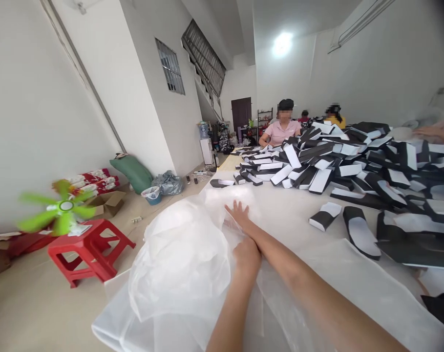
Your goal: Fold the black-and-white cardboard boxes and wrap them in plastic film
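The right hand [239, 217] lies fingers wide on white plastic sheeting [178, 259]; the left hand [246, 255] grips it, fingers curled; open sheet separates black-and-white pieces [325, 216] rightward.

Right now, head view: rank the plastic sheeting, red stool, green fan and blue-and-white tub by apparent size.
1. Translucent plastic sheeting, clearly largest, but nearest the camera.
2. Red plastic stool and green fan: look alike, not ranked.
3. Blue-and-white tub, smallest, though farther away.
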### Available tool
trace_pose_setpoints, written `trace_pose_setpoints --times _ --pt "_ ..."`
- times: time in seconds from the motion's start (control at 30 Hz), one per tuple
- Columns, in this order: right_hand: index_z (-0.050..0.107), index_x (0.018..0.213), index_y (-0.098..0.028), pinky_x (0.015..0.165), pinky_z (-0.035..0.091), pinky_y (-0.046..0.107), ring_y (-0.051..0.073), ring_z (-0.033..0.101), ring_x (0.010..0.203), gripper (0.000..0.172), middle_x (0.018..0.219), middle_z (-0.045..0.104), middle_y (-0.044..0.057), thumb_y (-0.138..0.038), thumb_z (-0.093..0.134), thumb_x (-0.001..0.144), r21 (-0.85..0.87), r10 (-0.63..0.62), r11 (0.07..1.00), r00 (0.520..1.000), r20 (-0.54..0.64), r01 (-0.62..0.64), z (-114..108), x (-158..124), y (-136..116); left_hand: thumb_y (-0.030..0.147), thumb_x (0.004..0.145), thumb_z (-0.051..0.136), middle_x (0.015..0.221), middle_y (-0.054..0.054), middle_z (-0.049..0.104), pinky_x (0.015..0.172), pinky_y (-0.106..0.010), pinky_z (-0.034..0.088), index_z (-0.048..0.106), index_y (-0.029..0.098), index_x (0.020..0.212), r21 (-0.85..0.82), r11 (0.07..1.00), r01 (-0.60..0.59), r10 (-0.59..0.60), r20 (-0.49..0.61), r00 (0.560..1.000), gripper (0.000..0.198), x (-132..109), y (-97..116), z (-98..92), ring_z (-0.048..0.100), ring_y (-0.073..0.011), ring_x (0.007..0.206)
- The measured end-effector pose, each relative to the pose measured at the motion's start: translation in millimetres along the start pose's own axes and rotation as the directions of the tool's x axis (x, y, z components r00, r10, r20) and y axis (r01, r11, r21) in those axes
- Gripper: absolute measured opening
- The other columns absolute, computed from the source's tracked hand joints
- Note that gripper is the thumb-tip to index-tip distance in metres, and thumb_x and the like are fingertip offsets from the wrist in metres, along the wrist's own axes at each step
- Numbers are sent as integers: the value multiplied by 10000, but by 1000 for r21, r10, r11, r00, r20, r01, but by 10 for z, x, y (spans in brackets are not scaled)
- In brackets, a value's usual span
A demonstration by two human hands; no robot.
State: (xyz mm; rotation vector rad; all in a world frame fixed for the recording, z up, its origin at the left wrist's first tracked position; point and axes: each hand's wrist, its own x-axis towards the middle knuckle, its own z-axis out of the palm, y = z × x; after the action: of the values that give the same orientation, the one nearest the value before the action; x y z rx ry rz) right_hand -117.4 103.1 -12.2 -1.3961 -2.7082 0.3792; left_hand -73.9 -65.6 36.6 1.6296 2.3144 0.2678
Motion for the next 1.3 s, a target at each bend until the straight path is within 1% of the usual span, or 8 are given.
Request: trace_pose_setpoints --times 0.2,0.33,0.43,0.6,0.73,0.87,1.1,1.3 --pt "245 1472 -356 1050 -14 655 366 -20 1423 651 1573 23 111 -534 455 882 123 -5 992 998 63 -3 -122 36 26 295 879 449 1140 -203 615 845 -417 461 600 72 1126 143 982 -122 109 97 989 365 -162 54 -154 576 -330 1084" --pt "526 1324 -299 1067 210 580 355 268 1372 528 1493 333 103 -496 547 835 267 -65 962 997 40 52 -361 -39 103 519 751 578 1113 -183 619 808 -413 469 582 94 1118 125 980 -154 128 197 972 562 -214 89 -165 622 -327 979" --pt "642 1164 -223 990 399 383 247 515 1190 369 1283 576 78 -391 434 909 383 -111 913 989 -94 139 -607 -171 232 491 635 695 1067 -152 646 788 -401 475 587 126 1083 144 968 -204 167 231 958 587 -218 92 -150 631 -328 956" --pt "662 1007 -160 799 476 248 148 632 891 308 1041 674 69 -319 420 905 486 -168 843 972 -167 229 -1081 -634 645 300 694 645 1027 -85 675 761 -342 476 601 188 1001 24 949 -314 303 202 931 330 -191 90 -148 637 -273 943" --pt "672 855 -145 682 486 247 149 643 728 335 895 692 75 -464 620 768 535 -244 832 963 116 146 -1352 -1266 1130 215 791 514 901 -10 684 709 -262 472 595 239 950 -282 799 -532 549 -20 835 180 -94 93 -101 644 -180 844" --pt "660 852 -175 683 474 251 178 636 776 434 841 681 41 -520 736 599 398 -173 915 824 540 -69 -1414 -1840 1604 201 821 491 813 5 675 739 -266 478 565 239 974 -380 735 -561 437 -366 821 175 117 39 -23 642 -159 766" --pt "615 742 -156 675 452 249 174 644 735 312 769 657 30 -426 682 601 294 20 939 882 471 -178 -1411 -2179 2152 193 867 424 897 -27 655 734 -299 499 456 210 1151 -513 700 -497 144 -580 801 286 380 -147 14 665 -149 721" --pt "590 663 -168 570 400 234 149 577 661 263 692 653 41 -417 670 644 585 15 808 994 108 -76 -1409 -2224 2370 270 845 524 1141 -102 614 811 -369 487 385 189 1300 -228 912 -341 161 -566 809 483 214 -61 12 624 -228 940"
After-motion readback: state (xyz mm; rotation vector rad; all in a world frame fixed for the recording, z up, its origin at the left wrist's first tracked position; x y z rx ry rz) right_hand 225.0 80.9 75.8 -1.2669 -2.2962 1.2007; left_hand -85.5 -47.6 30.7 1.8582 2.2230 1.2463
